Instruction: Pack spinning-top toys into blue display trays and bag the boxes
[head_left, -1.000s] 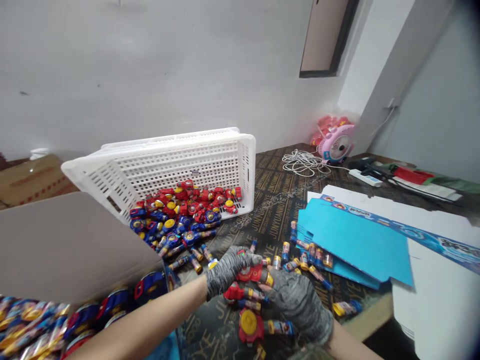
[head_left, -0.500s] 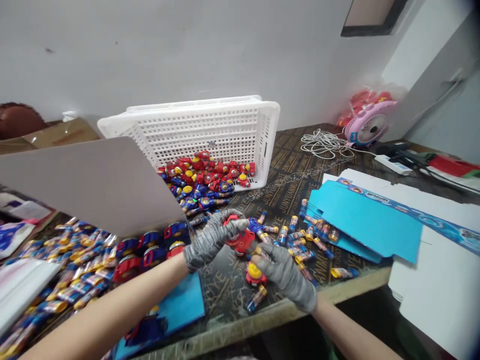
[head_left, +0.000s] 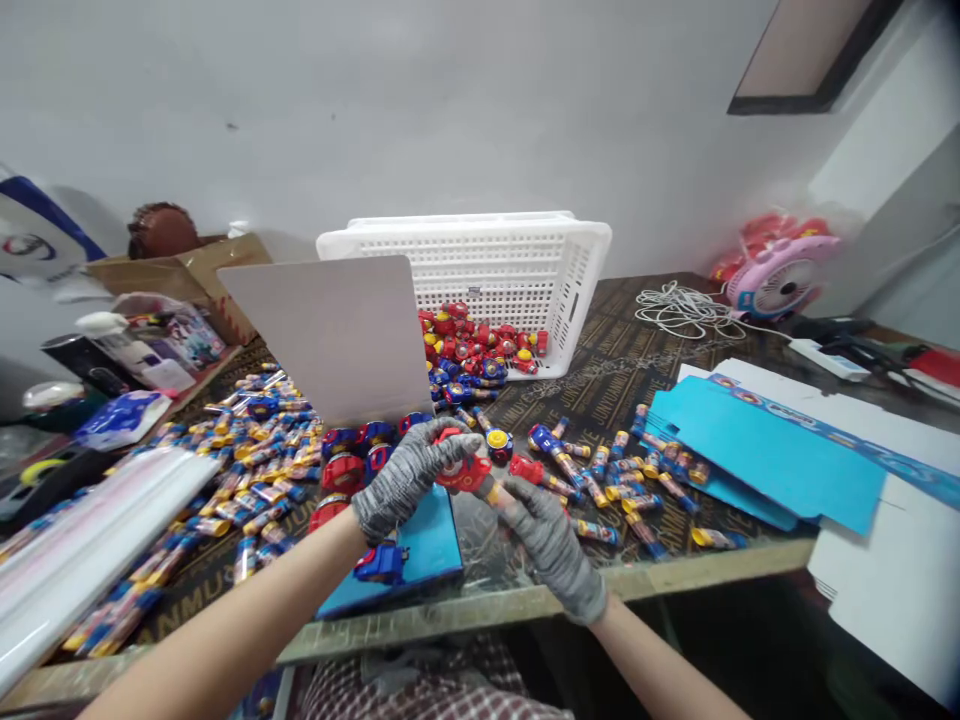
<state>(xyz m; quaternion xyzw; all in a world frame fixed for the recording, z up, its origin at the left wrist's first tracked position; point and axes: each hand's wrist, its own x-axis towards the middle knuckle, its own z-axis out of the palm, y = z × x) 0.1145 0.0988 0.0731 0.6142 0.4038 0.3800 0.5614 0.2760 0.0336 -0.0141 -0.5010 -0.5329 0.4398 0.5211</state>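
My left hand (head_left: 409, 470), in a grey knit glove, is closed around a red toy (head_left: 466, 474). A small printed tube (head_left: 496, 494) joins the toy's lower end, and my right hand (head_left: 551, 540), gloved too, pinches it. Just beyond lie a blue toy with a yellow disc (head_left: 498, 443) and a red toy with a tube (head_left: 527, 468). Beneath my left forearm stands a blue box (head_left: 439, 540) with its pale lid flap (head_left: 345, 340) raised. Several red and blue toys sit in rows there, and one blue toy (head_left: 382, 563) lies nearer the front.
A white basket (head_left: 592, 260) lies on its side, red and blue toys spilling out. Loose tubes (head_left: 262, 490) cover the left; more tubes (head_left: 630, 480) lie right. Flat blue cartons (head_left: 765, 450), a cable (head_left: 679, 310) and a pink fan (head_left: 787, 285) are farther right. The table's front edge (head_left: 720, 570) runs below.
The view has swung left and down, showing more of the table. A yellow-topped red toy by my right hand is gone from its spot. A tube now shows joined to the held toy.
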